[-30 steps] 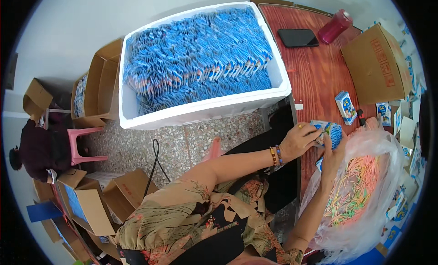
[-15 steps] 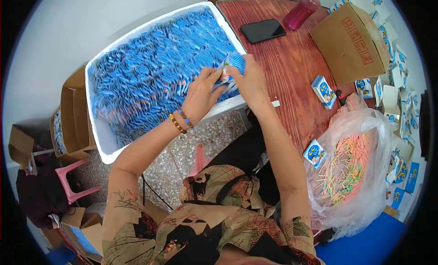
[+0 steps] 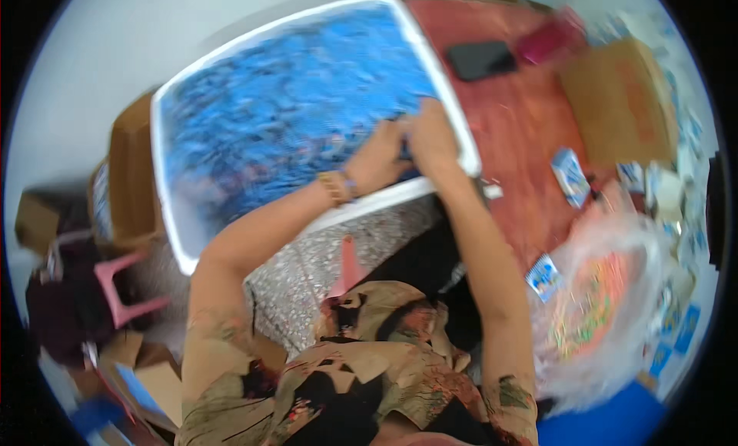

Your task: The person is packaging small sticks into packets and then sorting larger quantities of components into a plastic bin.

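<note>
A white foam box (image 3: 453, 100) is packed with rows of small blue-and-white packets (image 3: 292, 85). Both my hands are down at its near right corner, close together over the packets. My left hand (image 3: 378, 158), with bead bracelets (image 3: 336, 187) on the wrist, reaches in across the near rim. Just right of it, my right hand (image 3: 432, 142) points down among the packets. Motion smears the fingers of both hands, so whether a packet is between them does not show.
On the red wooden table (image 3: 507, 131) are a black phone (image 3: 481, 60), a dark pink can (image 3: 550, 39), a cardboard box (image 3: 619, 100) and a small blue-and-white box (image 3: 570, 177). A clear plastic bag (image 3: 653, 292) holds coloured sticks (image 3: 592, 304), with a packet (image 3: 543, 278) beside them. A pink stool (image 3: 119, 292) stands left.
The view has shifted and blurred. My hands, earlier raised over the box with a blue-and-white packet between them, are now lower among the packets in the near right corner.
</note>
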{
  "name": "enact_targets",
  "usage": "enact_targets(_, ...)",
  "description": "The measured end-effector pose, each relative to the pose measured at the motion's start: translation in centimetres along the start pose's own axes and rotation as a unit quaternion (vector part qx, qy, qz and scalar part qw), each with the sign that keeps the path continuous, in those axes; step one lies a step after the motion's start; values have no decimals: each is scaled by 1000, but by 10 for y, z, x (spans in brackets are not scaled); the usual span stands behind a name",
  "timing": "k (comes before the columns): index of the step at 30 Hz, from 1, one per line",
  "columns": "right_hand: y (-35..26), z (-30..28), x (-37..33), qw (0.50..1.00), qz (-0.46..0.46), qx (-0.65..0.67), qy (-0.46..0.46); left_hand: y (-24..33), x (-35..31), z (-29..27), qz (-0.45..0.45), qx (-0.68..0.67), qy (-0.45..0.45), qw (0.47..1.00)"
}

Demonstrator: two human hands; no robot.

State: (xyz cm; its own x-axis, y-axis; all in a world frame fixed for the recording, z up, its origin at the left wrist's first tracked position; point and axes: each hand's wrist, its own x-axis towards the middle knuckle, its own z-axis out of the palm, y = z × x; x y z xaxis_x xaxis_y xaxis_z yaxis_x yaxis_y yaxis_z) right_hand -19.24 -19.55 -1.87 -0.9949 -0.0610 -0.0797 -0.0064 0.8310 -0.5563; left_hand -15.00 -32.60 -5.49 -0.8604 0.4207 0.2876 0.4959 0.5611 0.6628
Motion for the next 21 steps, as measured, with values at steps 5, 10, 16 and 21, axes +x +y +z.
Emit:
enact_targets(5,44,-10,9,994,-78,-60,51,23,24,0,-147,37,-54,987)
enact_targets(10,17,-11,-14,990,-119,-56,43,10,9,-4,-122,65,-6,990)
enact_targets(16,34,-1,5,989,-125,-58,56,9,19,0,-102,61,15,993)
enact_targets(21,29,-10,1,980,-98,-167,35,1,31,23,-105,39,35,993)
